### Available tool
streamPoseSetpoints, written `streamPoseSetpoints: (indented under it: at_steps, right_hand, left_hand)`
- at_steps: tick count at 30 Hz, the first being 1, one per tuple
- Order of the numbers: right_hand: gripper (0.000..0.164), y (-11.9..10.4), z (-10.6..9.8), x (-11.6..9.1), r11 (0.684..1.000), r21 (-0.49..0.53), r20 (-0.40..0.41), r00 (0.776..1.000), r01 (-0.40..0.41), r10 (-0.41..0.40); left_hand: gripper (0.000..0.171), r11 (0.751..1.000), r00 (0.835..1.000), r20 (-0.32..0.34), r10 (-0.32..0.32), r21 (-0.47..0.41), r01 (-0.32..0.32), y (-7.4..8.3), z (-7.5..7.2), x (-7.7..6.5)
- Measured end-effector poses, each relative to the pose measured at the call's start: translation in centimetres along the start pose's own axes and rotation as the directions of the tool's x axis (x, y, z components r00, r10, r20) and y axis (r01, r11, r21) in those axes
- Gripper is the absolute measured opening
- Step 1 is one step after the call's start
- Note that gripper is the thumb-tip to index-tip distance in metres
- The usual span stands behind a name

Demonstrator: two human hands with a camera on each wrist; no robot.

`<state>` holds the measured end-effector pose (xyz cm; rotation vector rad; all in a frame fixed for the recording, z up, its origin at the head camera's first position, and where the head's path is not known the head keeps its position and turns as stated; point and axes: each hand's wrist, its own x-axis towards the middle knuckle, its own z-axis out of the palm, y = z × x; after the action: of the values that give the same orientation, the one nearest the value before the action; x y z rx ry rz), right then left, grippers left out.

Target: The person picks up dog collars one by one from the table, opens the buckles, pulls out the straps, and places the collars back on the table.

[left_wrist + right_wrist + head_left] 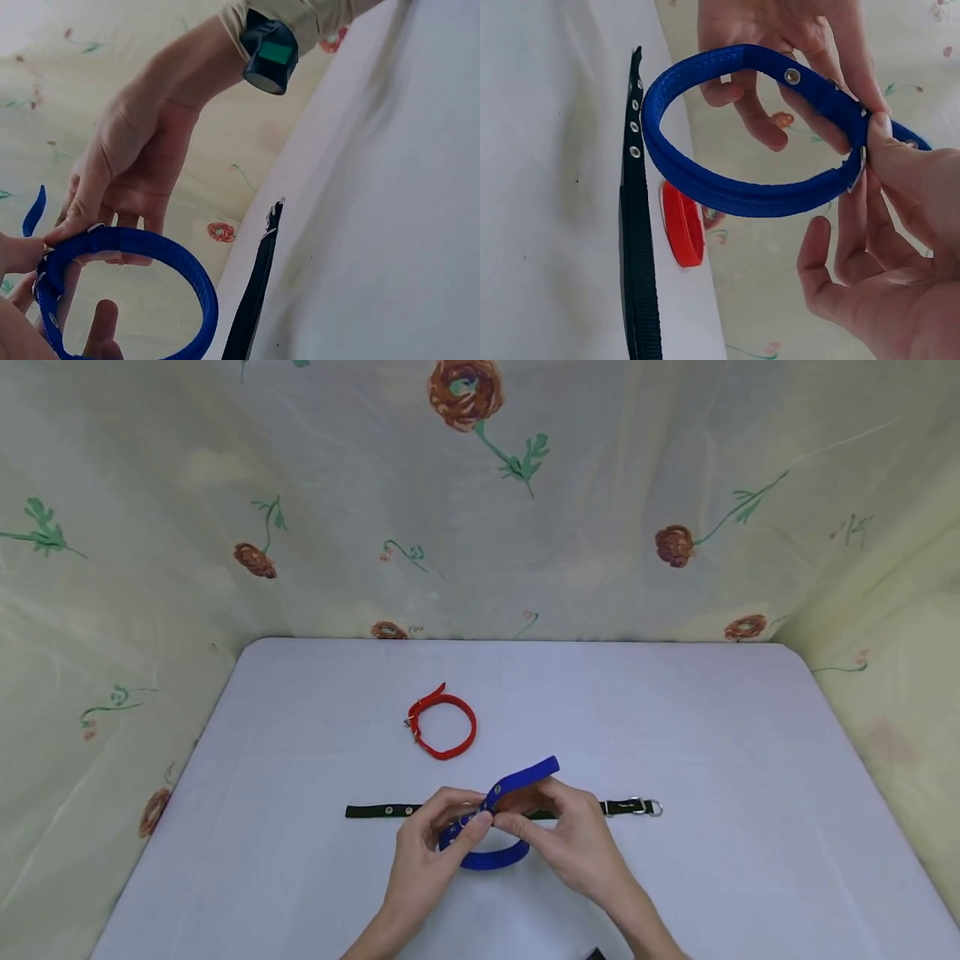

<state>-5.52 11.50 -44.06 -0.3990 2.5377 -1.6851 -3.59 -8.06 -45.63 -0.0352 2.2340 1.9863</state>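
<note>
A blue collar [495, 860] with metal eyelets is held above the table, closed into a loop with its free end sticking out up and to the right. My left hand [427, 852] pinches it at the left, near the buckle. Beside it, the thumb and fingers of my right hand [573, 839] pinch the strap where the end leaves the buckle. The right wrist view shows the loop [727, 196] and one eyelet [792, 76] clearly. Beneath the hands a black collar [367, 812] lies stretched flat, its middle partly hidden.
Farther back on the white table [675, 718] lies a red collar [475, 727], buckled into a ring. A small dark object [596, 954] shows at the bottom edge of the head view. Flower-patterned curtain [600, 527] surrounds the table's back and sides.
</note>
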Motion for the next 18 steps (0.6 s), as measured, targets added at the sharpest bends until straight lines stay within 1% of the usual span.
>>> streamPoseSetpoints:
  at_steps: [4, 8, 11, 13, 18]
  right_hand:
    - [0.025, -0.06, -0.25, 0.02, 0.999, 0.028, 0.057, 0.998, -0.029, 0.028]
    - [0.022, -0.05, -0.45, 0.13, 0.998, 0.027, 0.096, 0.994, -0.048, 0.045]
    - [0.02, 0.06, -0.63, 0.12, 0.999, 0.018, 0.118, 0.992, -0.039, 0.037]
    - [0.02, 0.15, -0.75, 0.11, 1.0, 0.009, 0.133, 0.991, -0.018, 0.017]
    - [0.015, 0.29, -0.83, -0.02, 0.999, -0.029, 0.159, 0.987, 0.026, -0.021]
  left_hand:
    - [0.029, 0.997, 0.998, 0.027, -0.059, -0.051, 0.061, 0.2, -0.01, -0.03]
    - [0.033, 0.985, 0.992, 0.045, -0.117, -0.121, 0.121, 0.26, -0.06, -0.02]
    - [0.034, 0.979, 0.989, 0.053, -0.135, -0.146, 0.142, 0.19, -0.03, -0.03]
    - [0.035, 0.977, 0.989, 0.061, -0.137, -0.156, 0.145, 0.09, -0.03, -0.06]
    - [0.036, 0.976, 0.986, 0.083, -0.141, -0.154, 0.153, -0.15, -0.07, -0.14]
